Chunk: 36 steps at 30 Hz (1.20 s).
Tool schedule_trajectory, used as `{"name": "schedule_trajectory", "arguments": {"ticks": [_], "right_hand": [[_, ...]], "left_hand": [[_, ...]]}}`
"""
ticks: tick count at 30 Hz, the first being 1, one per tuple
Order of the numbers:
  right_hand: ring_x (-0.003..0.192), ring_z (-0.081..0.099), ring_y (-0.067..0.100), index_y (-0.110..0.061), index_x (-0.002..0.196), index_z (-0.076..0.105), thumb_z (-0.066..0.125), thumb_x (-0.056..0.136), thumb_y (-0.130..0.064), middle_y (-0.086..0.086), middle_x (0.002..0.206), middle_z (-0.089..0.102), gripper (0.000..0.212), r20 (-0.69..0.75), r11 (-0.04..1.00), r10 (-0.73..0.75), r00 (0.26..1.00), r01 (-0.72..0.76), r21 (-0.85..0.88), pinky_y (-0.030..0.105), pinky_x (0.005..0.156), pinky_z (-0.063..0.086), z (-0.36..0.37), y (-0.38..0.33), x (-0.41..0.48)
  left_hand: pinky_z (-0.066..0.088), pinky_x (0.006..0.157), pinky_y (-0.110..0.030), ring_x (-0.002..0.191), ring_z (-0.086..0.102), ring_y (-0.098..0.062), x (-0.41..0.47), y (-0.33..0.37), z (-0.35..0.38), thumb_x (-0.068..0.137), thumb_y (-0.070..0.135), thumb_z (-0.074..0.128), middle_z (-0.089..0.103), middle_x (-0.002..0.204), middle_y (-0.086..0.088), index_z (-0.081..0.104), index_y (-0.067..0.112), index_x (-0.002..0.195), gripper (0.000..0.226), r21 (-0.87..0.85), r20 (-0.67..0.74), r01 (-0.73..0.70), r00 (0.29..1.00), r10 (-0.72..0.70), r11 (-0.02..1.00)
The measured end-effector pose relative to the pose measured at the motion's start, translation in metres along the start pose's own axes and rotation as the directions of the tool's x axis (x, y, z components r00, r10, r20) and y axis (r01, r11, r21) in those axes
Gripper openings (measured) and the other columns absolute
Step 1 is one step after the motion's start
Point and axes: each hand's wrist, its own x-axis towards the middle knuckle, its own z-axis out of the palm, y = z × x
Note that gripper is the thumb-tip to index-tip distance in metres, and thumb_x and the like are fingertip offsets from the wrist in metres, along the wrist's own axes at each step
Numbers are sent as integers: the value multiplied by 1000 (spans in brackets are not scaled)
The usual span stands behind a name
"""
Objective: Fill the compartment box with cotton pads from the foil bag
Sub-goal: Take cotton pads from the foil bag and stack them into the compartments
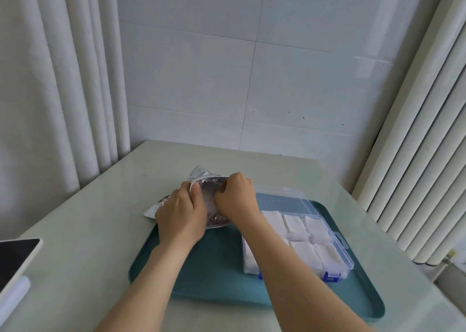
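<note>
Both hands grip the foil bag at its mouth. Left hand: fingers curled round the near-left side of the opening, thumb laid along the rim. Right hand: fingers curled over the right side of the rim, pinching the foil. Mouth is held apart between them, silver lining showing (contents cannot be made out).

Bag position: at the far left corner of the teal tray, its left end overhanging the tray's edge onto the pale green table.

Compartment box: clear plastic, on the right half of the tray, near its right edge, just beside the right forearm. Lid is swung back and lying flat toward the tray's far edge. Blue latch on the box's near side.

Cotton pads: white, stacked in the visible compartments; the left compartments are partly hidden by the forearm.

Dark-screened tablet at the table's left edge, well apart from the tray.
</note>
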Motion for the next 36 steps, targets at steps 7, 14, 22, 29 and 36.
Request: {"name": "schedule_trajectory", "arguments": {"ticks": [7, 14, 22, 29, 36], "right_hand": [[59, 38, 26, -15, 64, 37, 65, 84, -18, 8, 68, 46, 34, -55, 990, 68, 996, -61, 124, 28, 44, 25, 13, -6, 9], [56, 31, 22, -16, 57, 37, 63, 84, -15, 1, 55, 37, 38, 41, 986, 17, 999, -24, 164, 28, 49, 28, 10, -4, 7], [62, 48, 21, -15, 58, 49, 67, 91, -31, -2, 57, 53, 41, 69, 965, -60, 996, 40, 261, 32, 57, 40, 20, -3, 7], [68, 67, 39, -2, 76, 69, 54, 73, -18, 17, 67, 68, 22, 7, 964, -72, 997, 67, 258, 44, 58, 60, 12, -4, 4], [66, 69, 34, -10, 83, 75, 52, 76, -12, 14, 70, 70, 24, -58, 945, -35, 998, 52, 322, 47, 57, 62, -20, 12, -7]], "left_hand": [[42, 105, -52, 120, 59, -38, 1, 0, 2, 111, 44, 21, 69, 126, -10, 60, 19, 121, 47, 8, -10, 5, 1000, -5, 1000], [43, 104, -52, 118, 59, -38, 1, 2, 2, 111, 44, 21, 70, 124, -10, 60, 19, 116, 46, 19, -18, 3, 1000, -3, 1000], [40, 104, -47, 122, 60, -40, 2, 4, -1, 113, 40, 22, 70, 126, -16, 64, 14, 126, 51, 9, -31, 53, 998, -52, 999], [41, 97, -45, 119, 60, -40, 3, 5, -4, 114, 40, 22, 71, 121, -15, 63, 14, 125, 49, -6, -53, 58, 997, -58, 998], [47, 96, -50, 112, 62, -38, 2, 2, -1, 111, 44, 31, 71, 120, -9, 53, 16, 128, 39, -38, -88, 29, 996, -32, 999]]}}
